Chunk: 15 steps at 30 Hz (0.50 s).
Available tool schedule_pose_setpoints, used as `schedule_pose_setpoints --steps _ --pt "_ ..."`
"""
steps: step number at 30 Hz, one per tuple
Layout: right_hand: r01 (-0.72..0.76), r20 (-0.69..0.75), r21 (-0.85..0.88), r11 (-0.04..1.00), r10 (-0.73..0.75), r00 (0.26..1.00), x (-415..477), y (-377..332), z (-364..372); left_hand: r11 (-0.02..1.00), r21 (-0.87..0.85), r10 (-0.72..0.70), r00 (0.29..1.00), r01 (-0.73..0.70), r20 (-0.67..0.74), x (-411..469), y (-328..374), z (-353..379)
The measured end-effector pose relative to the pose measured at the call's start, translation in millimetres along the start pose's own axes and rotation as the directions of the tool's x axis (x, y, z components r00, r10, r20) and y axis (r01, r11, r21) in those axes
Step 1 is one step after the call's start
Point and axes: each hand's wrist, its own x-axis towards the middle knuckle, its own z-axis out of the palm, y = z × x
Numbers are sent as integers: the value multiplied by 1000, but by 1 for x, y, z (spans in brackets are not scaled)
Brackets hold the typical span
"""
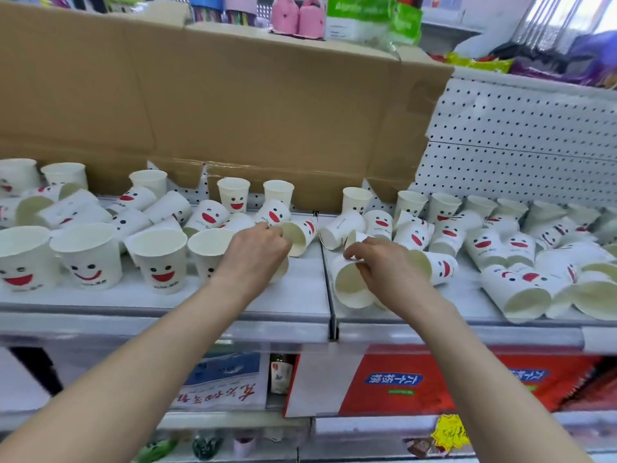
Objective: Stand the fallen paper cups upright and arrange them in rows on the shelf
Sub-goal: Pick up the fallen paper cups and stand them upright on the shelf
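Two fallen paper cups are held near the middle of the shelf (pixel 300 295).

Along the front edge on the left, a row of upright cups (pixel 160 259) is seen. Just right of it, a fallen cup (pixel 302 237) is pinched at its rim by the left hand (pixel 257 252), fingers curled; its mouth is turned to the front, its base to the back. Next, a second fallen cup (pixel 352 287) is gripped by the right hand (pixel 377 265), fingers curled round it, with its mouth at the front edge. Each base probably needs to be swung down. More fallen cups (pixel 517 289) are piled on the right.
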Motion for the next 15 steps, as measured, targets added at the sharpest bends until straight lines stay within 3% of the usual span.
schedule_pose_setpoints --steps 2,4,6,11,15 --pt "-29 -79 18 999 30 996 8 8 -4 999 -21 -30 998 29 -58 4 2 -5" --pt "-69 -87 141 988 82 993 18 18 -8 996 -56 -79 992 74 -96 10 2 -9" --pt "-100 13 236 966 100 995 31 28 -11 987 -91 -141 988 135 -67 19 0 -12" --pt "4 285 122 993 -39 958 60 34 -10 960 -147 -225 970 237 98 33 -1 -9" --pt "45 321 210 977 -112 941 64 35 -5 940 -209 -260 963 270 74 32 3 -5"
